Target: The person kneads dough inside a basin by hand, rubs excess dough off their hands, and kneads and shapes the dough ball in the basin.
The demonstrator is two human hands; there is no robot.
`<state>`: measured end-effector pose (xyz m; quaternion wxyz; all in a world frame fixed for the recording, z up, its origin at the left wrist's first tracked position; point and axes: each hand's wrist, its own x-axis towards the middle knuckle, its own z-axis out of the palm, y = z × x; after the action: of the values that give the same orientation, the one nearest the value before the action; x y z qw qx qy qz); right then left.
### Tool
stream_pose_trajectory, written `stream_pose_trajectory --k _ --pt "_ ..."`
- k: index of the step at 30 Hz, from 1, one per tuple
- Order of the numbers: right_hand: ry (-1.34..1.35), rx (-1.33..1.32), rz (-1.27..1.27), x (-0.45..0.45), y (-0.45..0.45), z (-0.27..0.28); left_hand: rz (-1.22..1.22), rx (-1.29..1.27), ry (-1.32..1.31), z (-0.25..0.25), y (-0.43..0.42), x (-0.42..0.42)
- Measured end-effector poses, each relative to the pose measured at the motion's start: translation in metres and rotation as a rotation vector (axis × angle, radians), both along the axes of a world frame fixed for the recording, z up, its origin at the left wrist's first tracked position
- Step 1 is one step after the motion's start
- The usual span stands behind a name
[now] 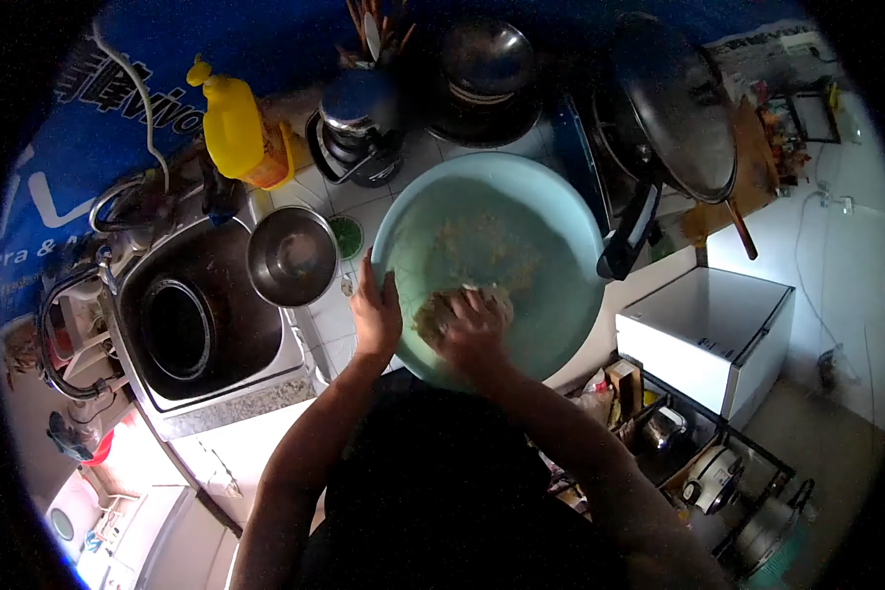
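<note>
At the back, a very big blue sheet [216, 39] with black letters and white letters. In front of that, a long bench [332, 329] with white square tiles. Off to the right, down low, a white box [700, 315] with a flat grey top. In the middle of the bench, a wide, round, pale green basin [565, 295]. To the left, a sink [244, 280], dark inside. Past the basin on the right, a big round shiny lid [683, 118], with a long black handle [635, 228] close to the basin. In the sink, a round black pan [207, 329]. Behind the sink, a yellow bottle [234, 128], tipped a bit in this view. Between sink and basin, a shiny metal bowl [291, 258].

At the left rim of the basin, the left hand [376, 317], touching, with fingers pointing away. Cannot tell if squeezing the rim or just leaning on it. Inside the basin, near the front, the right hand [470, 332], pressed down on a lump of soft dough [433, 317]. Fingers spread on top, with dough around them; cannot tell if clenched on it. Beside the metal bowl, a small round green thing [346, 237]. Farther back in the basin, tiny pale bits [487, 246] stuck about.
</note>
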<state>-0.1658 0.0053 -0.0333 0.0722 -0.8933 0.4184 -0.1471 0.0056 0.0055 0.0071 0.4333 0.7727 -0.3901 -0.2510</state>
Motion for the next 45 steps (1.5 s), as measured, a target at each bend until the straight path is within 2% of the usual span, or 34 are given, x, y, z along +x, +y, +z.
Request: stream_pose_trajectory --k 4,5,6,7,9,13,15,16,20,21,22,23,28,31,33,35,36,38,39,41,42,44,45 --pt "-0.079 -0.064 0.056 0.041 -0.053 0.002 -0.001 -0.035 0.079 -0.010 0.008 0.001" --pt "-0.051 -0.194 0.068 0.050 -0.063 0.009 0.012 -0.041 0.132 -0.013 0.012 0.001" --pt "-0.024 -0.329 0.079 0.059 -0.074 0.011 -0.018 -0.019 -0.013 -0.004 0.011 0.001" --pt "-0.035 -0.328 0.084 0.065 -0.084 0.000 -0.012 -0.017 -0.024 -0.005 0.009 0.001" --pt "-0.083 0.158 -0.267 0.074 -0.102 -0.025 0.007 -0.001 0.007 -0.009 0.007 0.000" --pt "-0.079 0.295 -0.334 0.077 -0.126 -0.022 0.039 0.024 -0.013 -0.003 0.007 -0.001" --pt "0.054 0.585 -0.322 0.072 -0.137 -0.024 0.089 -0.085 -0.028 -0.007 0.008 -0.002" --pt "0.067 0.571 -0.299 0.064 -0.136 -0.018 0.079 -0.075 0.024 -0.003 0.007 -0.001" --pt "0.386 -0.796 0.605 0.002 -0.097 0.020 0.068 -0.071 0.065 -0.007 0.007 -0.005" --pt "0.213 -0.528 0.625 0.007 -0.087 0.060 0.071 -0.107 0.076 -0.006 0.007 -0.008" --pt "0.631 -0.939 0.661 -0.003 -0.079 0.065 0.078 -0.114 0.090 -0.009 0.006 -0.010" --pt "0.643 -0.945 0.670 -0.009 -0.069 0.068 0.077 -0.080 0.076 -0.014 0.005 -0.012" --pt "0.066 0.015 0.128 -0.020 -0.020 0.069 0.076 -0.055 0.116 -0.019 0.004 -0.013" --pt "0.063 -0.035 0.126 -0.009 -0.034 0.059 0.080 -0.075 0.172 -0.012 0.008 -0.013" --pt "0.002 -0.005 0.024 -0.027 -0.037 -0.019 0.063 0.082 0.262 0.001 0.008 -0.010" --pt "-0.814 0.658 -0.304 -0.026 -0.047 -0.080 0.054 0.077 0.227 0.003 0.006 -0.009" --pt "-0.819 0.670 -0.317 -0.015 -0.058 -0.067 0.054 0.065 0.205 0.004 0.007 -0.010" --pt "0.243 -0.110 0.101 0.015 -0.092 -0.009 0.040 0.073 0.208 0.008 0.005 -0.008" --pt "0.238 -0.101 0.097 0.021 -0.097 -0.006 0.028 0.066 0.215 0.010 0.005 -0.007" --pt "0.088 0.251 -0.176 0.034 -0.110 -0.003 0.029 0.080 0.193 0.006 0.004 -0.008" --pt "0.080 0.245 -0.166 0.040 -0.119 -0.011 0.029 0.089 0.180 0.003 0.004 -0.008" --pt "0.328 0.482 -0.446 0.046 -0.131 -0.029 0.028 0.042 0.114 -0.004 0.006 -0.008" --pt "0.329 0.474 -0.436 0.045 -0.128 -0.023 0.015 0.003 0.056 -0.003 0.008 -0.008"
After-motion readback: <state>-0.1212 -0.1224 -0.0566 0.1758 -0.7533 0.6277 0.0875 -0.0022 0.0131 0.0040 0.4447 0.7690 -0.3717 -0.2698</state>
